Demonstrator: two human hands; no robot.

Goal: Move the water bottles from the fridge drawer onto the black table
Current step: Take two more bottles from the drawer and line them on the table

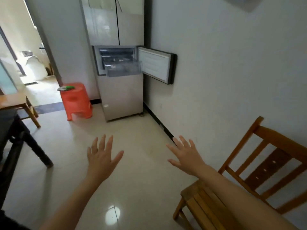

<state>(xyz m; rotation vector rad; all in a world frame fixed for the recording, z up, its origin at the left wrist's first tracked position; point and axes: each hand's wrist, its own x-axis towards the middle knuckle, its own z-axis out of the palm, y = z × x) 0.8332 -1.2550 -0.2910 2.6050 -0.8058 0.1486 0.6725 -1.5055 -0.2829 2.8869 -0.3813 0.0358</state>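
Note:
A tall beige fridge (119, 97) stands against the far wall. Its small middle door (157, 66) is swung open to the right, and a clear plastic drawer (123, 68) is pulled out of the compartment. I cannot make out any water bottles in the drawer from here. The black table (10, 130) shows only its corner and leg at the left edge. My left hand (102, 155) and my right hand (185, 154) are held out over the floor, fingers spread, holding nothing, well short of the fridge.
An orange plastic stool (77, 101) with a small green thing on top stands left of the fridge. A wooden chair (240, 185) sits at the right by the wall. Another wooden seat (18, 103) is at the far left. A doorway (33, 60) opens at the back left.

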